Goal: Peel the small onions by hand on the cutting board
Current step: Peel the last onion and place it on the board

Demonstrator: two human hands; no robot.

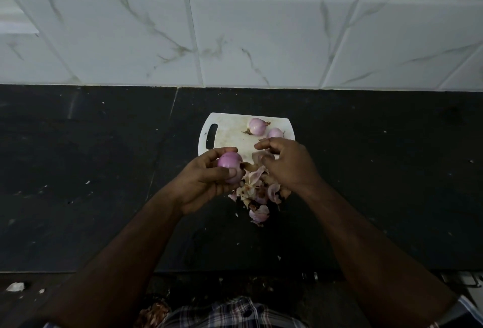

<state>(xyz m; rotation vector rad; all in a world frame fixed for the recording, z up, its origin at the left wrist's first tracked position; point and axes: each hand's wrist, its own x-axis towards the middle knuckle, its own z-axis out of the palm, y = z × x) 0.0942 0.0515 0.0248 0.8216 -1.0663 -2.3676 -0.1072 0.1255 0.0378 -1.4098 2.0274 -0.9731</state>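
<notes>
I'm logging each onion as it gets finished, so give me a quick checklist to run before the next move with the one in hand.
1. Held onion gripped securely by left hand: ok.
2. Its visible side free of dry skin: ok; the far side, cannot tell.
3. Right hand free of peel: cannot tell, its fingers curl over the peel pile.
4. Bare spot left on the cutting board: ok.
5. Two onions at the board's far edge trimmed: not ok, root tufts show.

3 small onions (257,126), 1 white cutting board (230,131), 1 pile of peels (257,191), 2 hands (206,178), 1 dark counter (91,171)
</notes>
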